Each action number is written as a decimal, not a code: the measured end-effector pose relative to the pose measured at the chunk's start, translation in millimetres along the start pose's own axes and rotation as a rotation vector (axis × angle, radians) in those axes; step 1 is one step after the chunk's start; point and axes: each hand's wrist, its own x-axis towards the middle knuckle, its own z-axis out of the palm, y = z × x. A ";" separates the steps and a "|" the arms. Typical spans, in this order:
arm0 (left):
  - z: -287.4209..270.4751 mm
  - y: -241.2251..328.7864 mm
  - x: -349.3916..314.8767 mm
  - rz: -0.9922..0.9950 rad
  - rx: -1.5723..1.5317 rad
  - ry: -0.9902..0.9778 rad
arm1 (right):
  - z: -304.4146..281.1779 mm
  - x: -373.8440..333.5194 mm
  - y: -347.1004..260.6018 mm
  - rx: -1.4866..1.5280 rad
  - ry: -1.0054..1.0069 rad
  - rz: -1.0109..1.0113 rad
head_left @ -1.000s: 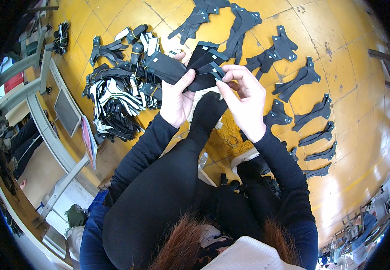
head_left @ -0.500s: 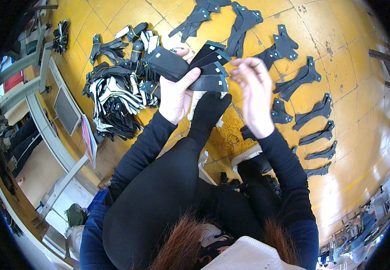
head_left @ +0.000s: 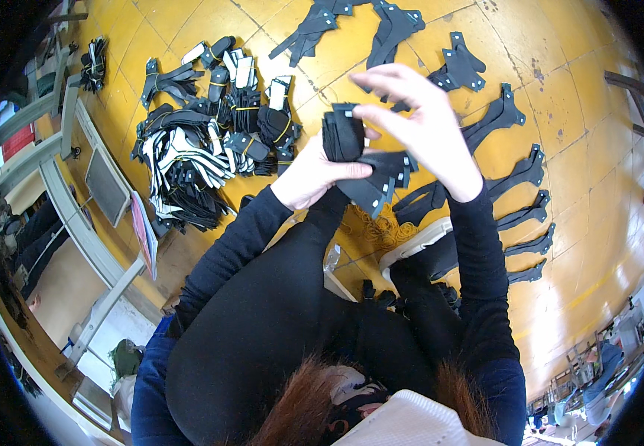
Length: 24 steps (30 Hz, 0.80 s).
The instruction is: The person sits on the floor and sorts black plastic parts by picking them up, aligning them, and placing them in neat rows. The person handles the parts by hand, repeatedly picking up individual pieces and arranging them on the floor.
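Note:
My left hand [head_left: 309,175] grips a stack of black cut pieces [head_left: 342,139], its thumb pressed across them. Part of the stack stands upright, while more dark pieces [head_left: 383,177] fan out to the right below the thumb; small pale stickers mark their ends. Over the stack's upper right, my right hand [head_left: 429,123] has its fingers stretched and spread from the thumb. The thumb tip is at a pale sticker on the stack's top edge; whether it touches cannot be told. Just below the fanned pieces lie yellow rubber bands [head_left: 385,229] on the floor.
Banded bundles of black and white pieces [head_left: 188,152] heap up at left on the yellow tiled floor [head_left: 574,97]. Separate dark bundles [head_left: 511,111] form a curved row at the right. A grey metal frame [head_left: 76,215] stands at far left. A pale shoe [head_left: 418,245] is near my right forearm.
The stack has turned more upright and moved right, its loose pieces now fanning lower right. My right hand has risen and come in over the stack's top edge.

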 end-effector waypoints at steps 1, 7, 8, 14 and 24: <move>1.2 -3.4 1.3 -0.007 0.010 -0.004 | 2.0 -2.0 0.8 -0.020 -0.046 -0.022; 2.5 -0.7 -1.1 -0.001 -0.058 0.000 | 0.6 -8.6 4.6 0.253 -0.071 0.348; 2.8 2.7 -1.1 0.013 -0.053 -0.001 | -0.6 -9.3 4.3 0.311 -0.061 0.393; 2.3 9.4 -3.6 0.005 -0.093 0.049 | -4.3 -8.6 7.8 0.199 -0.075 0.341; 1.3 4.5 -1.7 -0.001 -0.073 0.035 | 8.6 -7.6 15.8 -0.119 -0.041 -0.124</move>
